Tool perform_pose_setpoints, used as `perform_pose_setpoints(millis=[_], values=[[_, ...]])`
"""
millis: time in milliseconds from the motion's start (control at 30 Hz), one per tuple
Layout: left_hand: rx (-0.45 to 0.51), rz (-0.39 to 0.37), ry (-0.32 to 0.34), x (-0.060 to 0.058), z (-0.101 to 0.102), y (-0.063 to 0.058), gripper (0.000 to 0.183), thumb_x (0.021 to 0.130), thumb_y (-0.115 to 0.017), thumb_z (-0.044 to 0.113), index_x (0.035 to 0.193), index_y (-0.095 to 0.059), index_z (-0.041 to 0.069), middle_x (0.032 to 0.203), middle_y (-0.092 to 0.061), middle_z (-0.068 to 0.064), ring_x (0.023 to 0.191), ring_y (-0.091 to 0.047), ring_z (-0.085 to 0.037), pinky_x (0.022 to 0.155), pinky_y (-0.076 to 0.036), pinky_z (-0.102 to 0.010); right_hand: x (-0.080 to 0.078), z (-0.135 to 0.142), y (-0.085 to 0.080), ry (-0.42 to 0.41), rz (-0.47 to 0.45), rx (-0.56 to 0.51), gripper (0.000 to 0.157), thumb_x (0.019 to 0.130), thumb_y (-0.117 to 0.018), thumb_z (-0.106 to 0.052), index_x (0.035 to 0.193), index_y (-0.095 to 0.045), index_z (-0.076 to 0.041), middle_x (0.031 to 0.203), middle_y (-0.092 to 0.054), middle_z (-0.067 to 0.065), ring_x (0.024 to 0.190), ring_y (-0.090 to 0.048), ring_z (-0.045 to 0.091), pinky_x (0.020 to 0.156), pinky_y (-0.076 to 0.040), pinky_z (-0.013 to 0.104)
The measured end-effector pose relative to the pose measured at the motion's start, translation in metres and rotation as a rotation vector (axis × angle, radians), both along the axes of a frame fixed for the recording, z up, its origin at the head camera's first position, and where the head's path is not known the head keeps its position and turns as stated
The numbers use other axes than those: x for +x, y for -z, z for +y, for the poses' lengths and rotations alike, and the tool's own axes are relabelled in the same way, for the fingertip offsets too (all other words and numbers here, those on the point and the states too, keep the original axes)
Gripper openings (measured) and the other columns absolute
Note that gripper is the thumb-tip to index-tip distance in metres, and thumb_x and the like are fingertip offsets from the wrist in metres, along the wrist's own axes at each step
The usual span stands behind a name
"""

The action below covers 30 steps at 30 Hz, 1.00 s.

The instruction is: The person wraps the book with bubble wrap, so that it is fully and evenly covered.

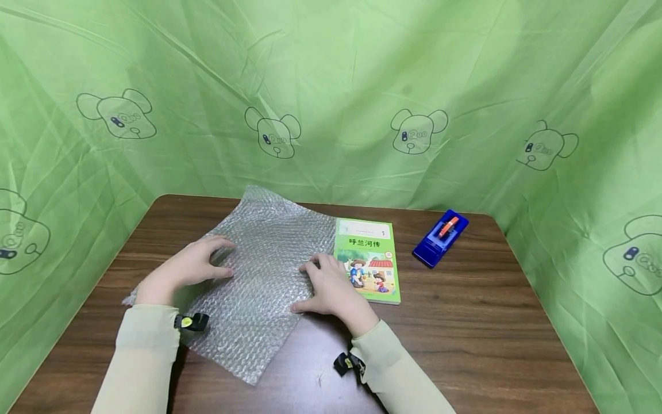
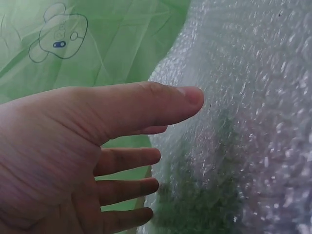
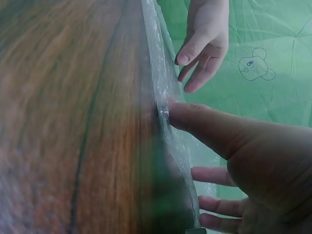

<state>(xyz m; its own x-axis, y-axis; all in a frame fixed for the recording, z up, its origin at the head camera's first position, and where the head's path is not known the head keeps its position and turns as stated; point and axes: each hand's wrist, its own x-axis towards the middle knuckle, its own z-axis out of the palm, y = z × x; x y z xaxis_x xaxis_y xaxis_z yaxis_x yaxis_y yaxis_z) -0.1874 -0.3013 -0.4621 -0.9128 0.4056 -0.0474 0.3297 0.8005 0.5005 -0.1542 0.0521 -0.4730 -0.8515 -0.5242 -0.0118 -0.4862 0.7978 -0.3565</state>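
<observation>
A sheet of clear bubble wrap (image 1: 264, 259) lies slantwise on the table, its far corner pointing to the back edge. My left hand (image 1: 199, 261) is over its left part, fingers spread and thumb apart; the left wrist view shows the straight fingers (image 2: 129, 160) with nothing between them. On the sheet's right edge rests my right hand (image 1: 328, 287), its fingertips and thumb touching the film (image 3: 168, 122) in the right wrist view. Just beyond that hand is a green picture-cover book (image 1: 369, 261), lying flat, its left side partly covered by the hand.
A blue tool with an orange-red strip (image 1: 441, 238) lies at the back right of the brown wooden table (image 1: 465, 333). Green cloth (image 1: 341, 75) with bear-head drawings hangs around the back and sides. Both wrists wear black straps.
</observation>
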Motion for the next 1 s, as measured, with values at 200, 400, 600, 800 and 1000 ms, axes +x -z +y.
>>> perform_pose_setpoints(millis=[200, 400, 600, 800, 1000], values=[[0.010, -0.014, 0.010, 0.000, 0.005, -0.002, 0.065, 0.093, -0.089, 0.026, 0.143, -0.063, -0.007, 0.146, -0.064, -0.029, 0.141, -0.054, -0.054, 0.118, -0.042, -0.069, 0.003, -0.002, 0.001, 0.041, 0.044, 0.057, 0.089, 0.075, -0.091, -0.072, 0.139, -0.067, -0.016, 0.146, -0.057, 0.015, 0.135, -0.052, 0.035, 0.114, -0.042, 0.050], [-0.027, -0.048, -0.005, -0.001, 0.008, 0.000, 0.075, 0.090, -0.091, 0.029, 0.147, -0.060, -0.009, 0.152, -0.056, -0.036, 0.144, -0.048, -0.058, 0.118, -0.040, -0.071, 0.008, -0.008, 0.001, 0.080, 0.080, 0.125, 0.085, 0.074, -0.088, -0.079, 0.129, -0.067, -0.018, 0.134, -0.059, 0.011, 0.121, -0.053, 0.032, 0.100, -0.045, 0.046], [-0.055, -0.099, -0.009, 0.001, 0.009, -0.003, 0.085, 0.086, -0.093, 0.033, 0.151, -0.056, -0.008, 0.163, -0.040, -0.039, 0.150, -0.036, -0.062, 0.120, -0.035, -0.075, 0.008, -0.006, -0.003, 0.060, 0.057, 0.119, 0.067, 0.080, -0.087, -0.071, 0.121, -0.068, -0.022, 0.126, -0.061, 0.009, 0.118, -0.056, 0.032, 0.098, -0.043, 0.048], [-0.063, -0.121, -0.022, 0.000, 0.008, -0.001, 0.089, 0.087, -0.093, 0.037, 0.155, -0.055, -0.005, 0.167, -0.036, -0.036, 0.153, -0.033, -0.061, 0.120, -0.033, -0.076, 0.001, 0.002, -0.004, 0.002, 0.034, 0.087, 0.056, 0.085, -0.088, -0.061, 0.121, -0.073, -0.021, 0.124, -0.066, 0.005, 0.119, -0.059, 0.029, 0.101, -0.042, 0.049], [-0.049, -0.109, -0.017, 0.001, 0.006, 0.003, 0.091, 0.087, -0.092, 0.040, 0.157, -0.054, -0.004, 0.168, -0.036, -0.035, 0.154, -0.032, -0.060, 0.120, -0.032, -0.076, -0.008, 0.011, 0.000, -0.041, 0.020, 0.003, 0.055, 0.086, -0.091, -0.053, 0.126, -0.074, -0.019, 0.136, -0.063, 0.010, 0.128, -0.055, 0.032, 0.106, -0.041, 0.049]])
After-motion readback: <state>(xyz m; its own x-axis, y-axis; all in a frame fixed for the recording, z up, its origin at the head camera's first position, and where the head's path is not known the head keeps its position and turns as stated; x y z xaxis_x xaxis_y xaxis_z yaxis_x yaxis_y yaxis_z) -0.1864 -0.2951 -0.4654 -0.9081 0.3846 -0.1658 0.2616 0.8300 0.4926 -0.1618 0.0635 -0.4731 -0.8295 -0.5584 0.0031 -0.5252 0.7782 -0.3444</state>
